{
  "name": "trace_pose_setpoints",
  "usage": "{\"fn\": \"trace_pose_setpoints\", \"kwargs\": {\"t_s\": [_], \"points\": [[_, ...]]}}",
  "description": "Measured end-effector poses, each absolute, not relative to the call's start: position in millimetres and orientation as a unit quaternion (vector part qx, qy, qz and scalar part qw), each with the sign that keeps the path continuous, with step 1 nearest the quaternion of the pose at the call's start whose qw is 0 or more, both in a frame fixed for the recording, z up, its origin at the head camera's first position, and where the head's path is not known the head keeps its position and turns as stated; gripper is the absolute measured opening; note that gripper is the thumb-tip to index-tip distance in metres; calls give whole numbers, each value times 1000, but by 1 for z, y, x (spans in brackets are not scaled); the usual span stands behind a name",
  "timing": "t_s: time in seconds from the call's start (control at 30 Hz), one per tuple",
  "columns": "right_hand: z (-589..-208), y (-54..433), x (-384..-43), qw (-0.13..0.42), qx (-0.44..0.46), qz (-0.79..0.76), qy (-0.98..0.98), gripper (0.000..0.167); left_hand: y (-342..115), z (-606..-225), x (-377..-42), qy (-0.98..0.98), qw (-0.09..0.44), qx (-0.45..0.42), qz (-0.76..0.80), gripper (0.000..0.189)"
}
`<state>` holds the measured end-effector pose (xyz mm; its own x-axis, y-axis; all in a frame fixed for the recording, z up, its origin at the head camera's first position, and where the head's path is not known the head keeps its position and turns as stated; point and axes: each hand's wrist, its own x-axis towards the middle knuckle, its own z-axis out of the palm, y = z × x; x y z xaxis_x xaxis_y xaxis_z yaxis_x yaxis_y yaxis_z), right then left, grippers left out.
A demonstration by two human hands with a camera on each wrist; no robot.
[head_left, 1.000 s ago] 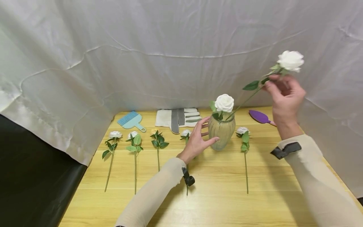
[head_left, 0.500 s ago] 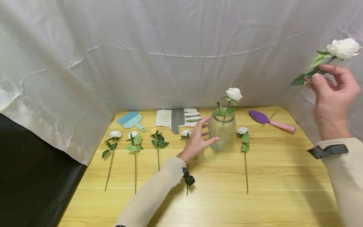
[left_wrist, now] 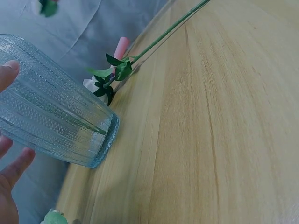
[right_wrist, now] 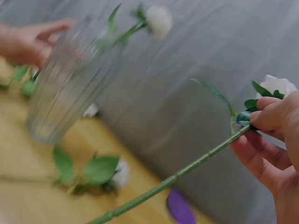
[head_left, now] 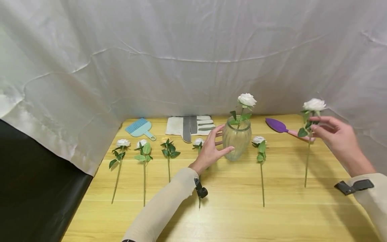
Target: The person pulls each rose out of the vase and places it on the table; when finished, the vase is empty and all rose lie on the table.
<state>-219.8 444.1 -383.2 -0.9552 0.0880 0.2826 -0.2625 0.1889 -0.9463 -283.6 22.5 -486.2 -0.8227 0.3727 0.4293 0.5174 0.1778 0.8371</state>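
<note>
A ribbed glass vase (head_left: 237, 143) stands upright on the table, one white rose (head_left: 247, 100) rising from its mouth. Around the vase's left side my left hand (head_left: 210, 149) is cupped, thumb in front and fingers behind; the left wrist view shows the thumb (left_wrist: 8, 73) against the glass. To the right, over the table, my right hand (head_left: 337, 136) pinches another white rose (head_left: 314, 105) just below its bloom. That rose is roughly upright, its green stem (right_wrist: 175, 177) hanging down. Whether the stem's end touches the table I cannot tell.
Several roses lie in a row, including a white rose (head_left: 261, 158) right of the vase and a yellowish one (head_left: 169, 153). Behind are a blue brush-like tool (head_left: 140, 128), a work glove (head_left: 189, 126) and a purple trowel (head_left: 276, 125). Grey cloth (head_left: 193, 80) backs the table.
My right hand has drawn a rose out of the vase, swung it right, then lowered it over the table's right side. The rose still in the vase has shifted slightly. My left hand stays put.
</note>
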Motion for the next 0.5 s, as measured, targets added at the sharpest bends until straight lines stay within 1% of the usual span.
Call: {"fn": "trace_pose_setpoints", "kwargs": {"t_s": [0.2,0.37,0.5], "points": [[-429,448,-221,96,69,567,-816,30,23,-487,-284,-766,66,-290,-570,93],[-463,442,-224,79,98,536,-835,31,23,-488,-284,-766,68,-291,-569,92],[-484,434,-226,62,89,499,-860,32,23,-488,-284,-767,69,-291,-568,92]]}}
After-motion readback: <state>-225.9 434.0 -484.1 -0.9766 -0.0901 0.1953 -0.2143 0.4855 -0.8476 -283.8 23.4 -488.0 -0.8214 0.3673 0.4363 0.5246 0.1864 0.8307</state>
